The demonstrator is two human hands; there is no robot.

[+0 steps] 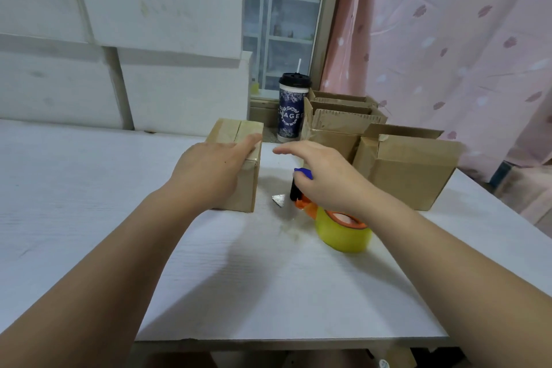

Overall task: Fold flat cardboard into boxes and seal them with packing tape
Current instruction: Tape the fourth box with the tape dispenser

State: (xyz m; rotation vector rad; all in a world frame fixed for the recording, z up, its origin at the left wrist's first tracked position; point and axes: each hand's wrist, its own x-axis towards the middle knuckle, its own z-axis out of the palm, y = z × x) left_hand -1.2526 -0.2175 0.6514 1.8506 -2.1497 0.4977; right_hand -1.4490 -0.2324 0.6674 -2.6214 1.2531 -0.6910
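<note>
Forearms (98, 284) extend over the white tabletop (239, 293). Left hand (209, 170) lies flat, fingers straight, on the closed carton (248, 188), evidently steadying it; its top seam appears taped. Small silver scrap (279, 199) lies just beside it. Right hand (325, 176) hovers loosely spread over the tape dispenser (342, 234), gripping nothing; its yellow roll rests on the tabletop. Lidded drink cup (291, 110) stands behind. Open cartons (409, 176) stand at right, flaps up, presumably awaiting sealing; interiors not visible.

Lidded cup (291, 107) beside pink curtain (448, 54)
</note>
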